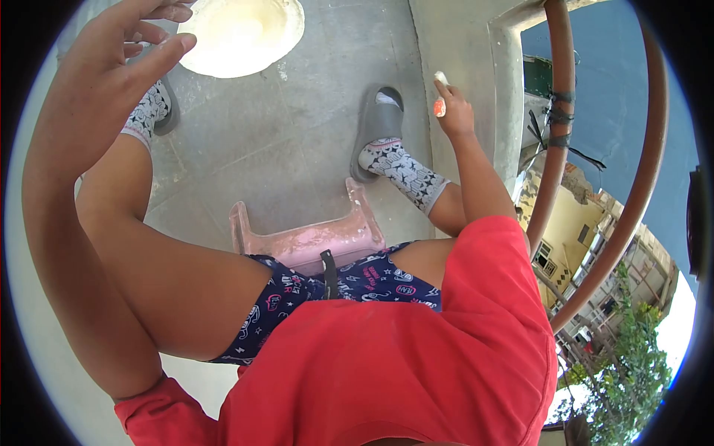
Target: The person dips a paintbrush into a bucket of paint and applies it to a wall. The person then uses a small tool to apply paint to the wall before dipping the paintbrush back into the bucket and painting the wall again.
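A person in a red shirt [416, 357] sat on a pink stool [312, 238] on the concrete floor [297, 119], right hand [455, 111] pinched on a small white-and-orange piece [440, 93] near the floor's raised edge. The left hand [111, 82] hung open and empty beside a pale round basin [242, 33]. Judging by this, carrying the piece across to the basin would call for a steady reach.

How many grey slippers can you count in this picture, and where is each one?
2. One grey slipper is on the foot at centre, on the concrete floor above the pink stool. The other grey slipper is at upper left, mostly hidden behind the raised left hand.
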`<state>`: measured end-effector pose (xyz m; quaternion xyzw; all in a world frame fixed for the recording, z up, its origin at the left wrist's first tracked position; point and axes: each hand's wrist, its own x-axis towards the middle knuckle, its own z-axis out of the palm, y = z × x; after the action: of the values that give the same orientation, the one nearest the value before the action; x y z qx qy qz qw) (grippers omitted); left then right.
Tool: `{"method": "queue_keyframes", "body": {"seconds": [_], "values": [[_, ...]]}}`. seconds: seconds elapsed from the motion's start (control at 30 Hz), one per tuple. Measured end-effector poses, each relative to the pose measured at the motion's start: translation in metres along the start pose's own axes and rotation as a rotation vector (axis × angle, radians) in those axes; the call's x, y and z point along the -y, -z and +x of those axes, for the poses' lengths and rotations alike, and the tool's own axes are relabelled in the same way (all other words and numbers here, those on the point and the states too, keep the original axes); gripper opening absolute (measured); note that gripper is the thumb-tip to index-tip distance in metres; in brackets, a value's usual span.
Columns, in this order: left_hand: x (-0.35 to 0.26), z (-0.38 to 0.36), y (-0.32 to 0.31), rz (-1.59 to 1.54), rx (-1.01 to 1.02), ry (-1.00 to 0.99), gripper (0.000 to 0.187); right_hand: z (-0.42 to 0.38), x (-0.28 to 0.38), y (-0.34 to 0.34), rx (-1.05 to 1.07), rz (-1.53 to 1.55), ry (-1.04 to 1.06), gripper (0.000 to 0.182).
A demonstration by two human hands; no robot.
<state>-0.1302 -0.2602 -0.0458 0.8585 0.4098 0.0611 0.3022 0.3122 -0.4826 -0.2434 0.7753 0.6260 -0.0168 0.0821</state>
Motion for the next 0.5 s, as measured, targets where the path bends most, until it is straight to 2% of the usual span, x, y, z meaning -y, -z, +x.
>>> {"method": "queue_keyframes", "body": {"seconds": [0.03,0.13,0.17,0.27,0.3,0.37,0.4,0.5], "values": [[0.0,0.002,-0.001,-0.001,0.006,-0.007,0.038,-0.003,-0.008,0.003,0.003,0.0,-0.009,0.045],[0.001,0.004,0.001,-0.059,0.053,0.015,0.038,-0.018,-0.018,0.045,-0.205,0.084,-0.035,0.045],[0.003,0.005,0.003,-0.034,0.049,0.004,0.038,-0.026,-0.019,0.057,-0.199,0.081,-0.039,0.045],[0.004,0.007,0.005,-0.017,0.023,-0.003,0.038,-0.032,-0.016,0.072,-0.358,0.264,-0.051,0.039],[0.003,0.009,0.004,-0.034,0.009,-0.015,0.038,-0.03,-0.015,0.064,-0.365,0.265,-0.048,0.039],[0.001,0.012,0.003,-0.025,0.022,-0.018,0.038,-0.028,-0.024,0.047,-0.223,0.192,0.096,0.038],[0.0,0.015,0.002,-0.017,0.046,-0.021,0.038,-0.027,-0.028,0.051,-0.156,0.112,0.047,0.039],[0.003,0.016,-0.004,-0.126,0.04,0.037,0.038,-0.029,-0.033,0.075,-0.281,0.19,-0.016,0.038]]}}
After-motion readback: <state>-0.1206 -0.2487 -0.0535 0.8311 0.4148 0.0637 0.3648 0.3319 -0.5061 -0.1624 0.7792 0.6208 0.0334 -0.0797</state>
